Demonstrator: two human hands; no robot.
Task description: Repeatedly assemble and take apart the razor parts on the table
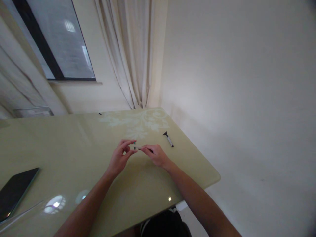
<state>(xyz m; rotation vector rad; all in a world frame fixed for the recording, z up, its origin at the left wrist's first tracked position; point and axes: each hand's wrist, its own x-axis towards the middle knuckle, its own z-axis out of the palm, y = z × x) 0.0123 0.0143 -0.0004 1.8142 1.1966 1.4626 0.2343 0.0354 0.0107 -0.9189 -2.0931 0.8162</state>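
Observation:
My left hand (120,157) pinches a small dark-and-silver razor head (134,145) between thumb and fingertips. From the other side, my right hand (156,155) grips the pale handle of what looks like the same razor (139,147), its dark end showing beside my fingers. Whether head and handle are joined is too small to make out. Both hands are above the table, close together. A second razor (169,139), with a grey handle and black head, lies to the right beyond my right hand.
The glossy pale-green table (74,144) has a rounded right corner near the wall. A dark phone or tablet (17,191) lies at the left, beside a thin white cable (22,214). A tiny dark piece (100,114) rests by the far edge. Curtains (133,59) hang behind.

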